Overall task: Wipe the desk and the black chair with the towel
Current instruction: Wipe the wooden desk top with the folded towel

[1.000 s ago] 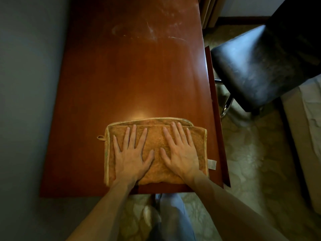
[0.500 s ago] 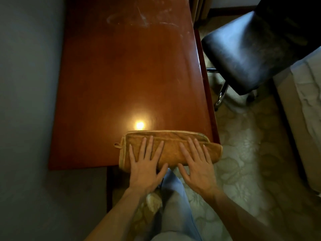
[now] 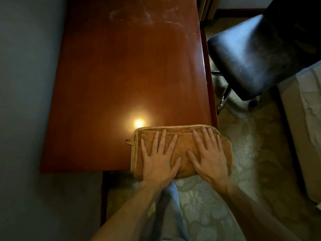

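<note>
While the left hand (image 3: 159,162) and right hand (image 3: 210,159) press flat, fingers spread, on the folded towel (image 3: 184,148) overhanging the near right corner of the counter (image 3: 130,75), the soft, light cloth probably bunches easily, so broad palm pressure suits it.

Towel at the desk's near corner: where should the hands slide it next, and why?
Probably forward, toward the far end of the desk. The left hand and right hand press flat on the towel, which hangs over the near right corner, so that edge seems covered. Pale smears show at the far end.
</note>
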